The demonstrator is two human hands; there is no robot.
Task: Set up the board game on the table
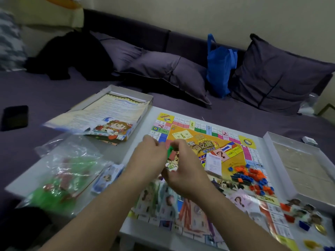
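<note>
Both hands, left (pixel 150 156) and right (pixel 183 171), pinch a green piece (pixel 170 151) over the game board (pixel 199 142) mid-worktop, house tokens (pixel 253 178) crowding 3 o'clock, plastic bags (pixel 63 174) overhanging the 9 o'clock edge.

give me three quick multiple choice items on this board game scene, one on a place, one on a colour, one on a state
1. Where is the pile of small houses?
A. on the game board
B. on the sofa
C. in the box lid

2. What colour is the bag between the cushions?
A. red
B. blue
C. white

3. The game board is:
A. folded shut
B. rolled up
C. laid open flat

Answers: 1 A, the houses lie on the board's right side. 2 B, it is plainly blue. 3 C, its track and centre art show on the table.
</note>
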